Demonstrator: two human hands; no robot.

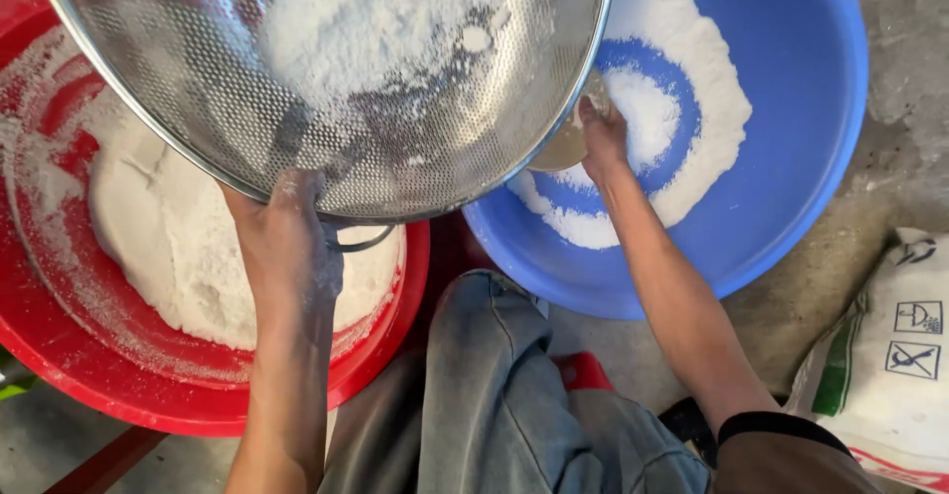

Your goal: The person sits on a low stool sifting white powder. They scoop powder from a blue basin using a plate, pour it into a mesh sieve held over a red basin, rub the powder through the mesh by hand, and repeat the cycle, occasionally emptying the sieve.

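My left hand grips the rim of a large perforated steel sieve and holds it tilted over a red basin. White flour lies in the sieve and in a heap in the red basin. My right hand reaches into a blue basin and holds a small pale scoop, partly hidden behind the sieve's rim. A ring of white flour lies on the blue basin's bottom around the hand.
My knee in grey trousers sits between the two basins. A white woven sack with green trim lies at the right on the concrete floor. A red stool edge shows under my leg.
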